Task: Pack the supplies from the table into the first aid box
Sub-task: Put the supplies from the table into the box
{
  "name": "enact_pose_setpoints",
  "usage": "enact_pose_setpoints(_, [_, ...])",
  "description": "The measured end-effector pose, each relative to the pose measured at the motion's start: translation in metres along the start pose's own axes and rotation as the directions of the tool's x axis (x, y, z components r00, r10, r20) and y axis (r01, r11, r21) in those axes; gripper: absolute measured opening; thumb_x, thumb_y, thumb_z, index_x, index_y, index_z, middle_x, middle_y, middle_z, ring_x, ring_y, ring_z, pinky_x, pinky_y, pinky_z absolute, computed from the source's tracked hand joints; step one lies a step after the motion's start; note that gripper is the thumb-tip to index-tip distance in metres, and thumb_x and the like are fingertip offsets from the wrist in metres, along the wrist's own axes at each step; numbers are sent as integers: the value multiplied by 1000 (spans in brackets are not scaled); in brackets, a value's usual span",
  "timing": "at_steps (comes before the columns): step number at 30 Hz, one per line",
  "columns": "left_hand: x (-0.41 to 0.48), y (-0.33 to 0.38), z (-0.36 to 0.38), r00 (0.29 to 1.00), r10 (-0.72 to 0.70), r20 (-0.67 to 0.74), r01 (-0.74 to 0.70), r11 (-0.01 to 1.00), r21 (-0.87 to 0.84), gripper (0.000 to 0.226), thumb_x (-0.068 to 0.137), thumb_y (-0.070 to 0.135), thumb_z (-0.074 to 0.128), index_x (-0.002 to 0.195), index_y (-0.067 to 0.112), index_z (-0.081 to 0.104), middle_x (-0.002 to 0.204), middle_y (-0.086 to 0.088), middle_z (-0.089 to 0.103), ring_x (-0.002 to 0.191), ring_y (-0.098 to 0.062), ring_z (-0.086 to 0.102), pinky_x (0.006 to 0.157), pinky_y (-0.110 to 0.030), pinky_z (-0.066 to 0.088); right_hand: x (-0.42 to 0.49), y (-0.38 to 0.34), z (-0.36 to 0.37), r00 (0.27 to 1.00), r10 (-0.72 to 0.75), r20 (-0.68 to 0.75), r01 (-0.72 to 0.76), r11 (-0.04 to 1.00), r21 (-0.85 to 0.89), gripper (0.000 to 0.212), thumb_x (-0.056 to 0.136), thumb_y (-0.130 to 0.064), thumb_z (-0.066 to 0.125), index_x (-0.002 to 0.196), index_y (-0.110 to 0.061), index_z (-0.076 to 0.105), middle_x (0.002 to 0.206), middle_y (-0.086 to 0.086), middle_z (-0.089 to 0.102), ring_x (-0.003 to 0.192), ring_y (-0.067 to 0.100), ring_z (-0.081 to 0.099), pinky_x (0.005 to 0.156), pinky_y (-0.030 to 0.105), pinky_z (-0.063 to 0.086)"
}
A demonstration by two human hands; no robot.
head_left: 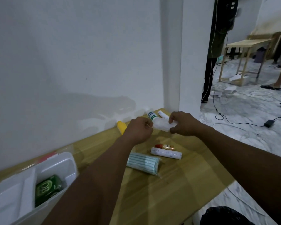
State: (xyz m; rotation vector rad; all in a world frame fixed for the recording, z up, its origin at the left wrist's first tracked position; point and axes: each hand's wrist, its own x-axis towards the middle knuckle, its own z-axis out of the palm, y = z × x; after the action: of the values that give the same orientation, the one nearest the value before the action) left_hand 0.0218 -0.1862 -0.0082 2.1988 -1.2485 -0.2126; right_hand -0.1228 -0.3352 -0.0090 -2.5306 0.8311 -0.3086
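Above the far end of the wooden table point(177, 181), my left hand point(139, 129) and my right hand point(182, 123) each pinch one end of a white packet point(162, 125). The clear plastic first aid box point(58, 161) stands open at the lower left and holds a green pack point(47, 187). On the table lie a pack of blue-striped masks point(143, 163), a white bandage roll point(166, 153), a small red-capped vial point(165, 146), a yellow tube point(122, 126), a green-banded white bottle point(152, 116) and a second white roll point(163, 114).
A white wall and pillar point(172, 54) run along the table's far edge. To the right is open floor with cables, a black adapter point(269, 122), wooden benches point(246, 51) and the legs of other people. A dark bag point(224, 216) sits by the table's near right corner.
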Motion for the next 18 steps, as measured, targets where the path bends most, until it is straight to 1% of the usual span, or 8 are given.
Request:
enact_pose_setpoints(2, [-10,-5,-19,999,-8,-50,8,1000,14,24,86,22,59,104,21,74,108,-1,72,103,-19,64,91,-33,51,-1,-21,-4,999,-44,5,44,999,6,35,77,-21,80,106,-19,61,129,7,57,103,22,52,81,29,45])
enact_pose_setpoints(4, [-24,-14,-40,996,-21,-82,23,999,23,24,86,23,58,104,22,75,109,-1,71,101,-19,65,90,-33,52,-4,-46,-5,995,-96,7,96,995,23,36,77,-20,80,109,-18,62,129,7,57,110,25,54,86,31,48])
enact_pose_setpoints(6, [-41,-26,-63,993,-36,-112,41,998,40,23,87,24,59,104,22,74,109,0,72,99,-18,66,88,-31,52,-8,-75,-4,987,-158,6,158,987,30,36,77,-23,80,109,-19,63,128,6,57,110,25,55,89,33,49])
enact_pose_setpoints(9, [-71,-49,-100,980,-67,-185,79,995,58,20,87,25,59,100,25,74,106,2,73,99,-17,66,87,-29,52,-13,-120,3,968,-253,10,252,967,27,36,77,-28,80,108,-22,64,125,6,58,109,23,54,88,34,47])
enact_pose_setpoints(13, [-118,-83,-150,950,-136,-281,166,983,85,22,89,21,59,106,21,74,106,1,73,92,-12,62,80,-20,42,-21,-181,19,927,-371,60,369,929,38,38,77,-29,81,110,-22,64,127,5,56,106,18,50,85,32,44])
enact_pose_setpoints(16, [-156,-111,-181,922,-197,-332,241,966,96,25,90,21,58,109,20,74,108,1,72,96,-12,61,82,-21,41,-31,-224,35,887,-444,125,442,896,48,38,78,-27,81,111,-21,64,128,4,55,105,15,47,87,31,43])
enact_pose_setpoints(18, [-179,-129,-196,903,-240,-356,291,952,96,25,90,21,57,109,21,73,109,1,73,94,-11,60,81,-21,40,-38,-250,48,850,-501,164,502,864,40,38,78,-25,81,112,-21,64,128,4,55,104,13,45,85,29,40])
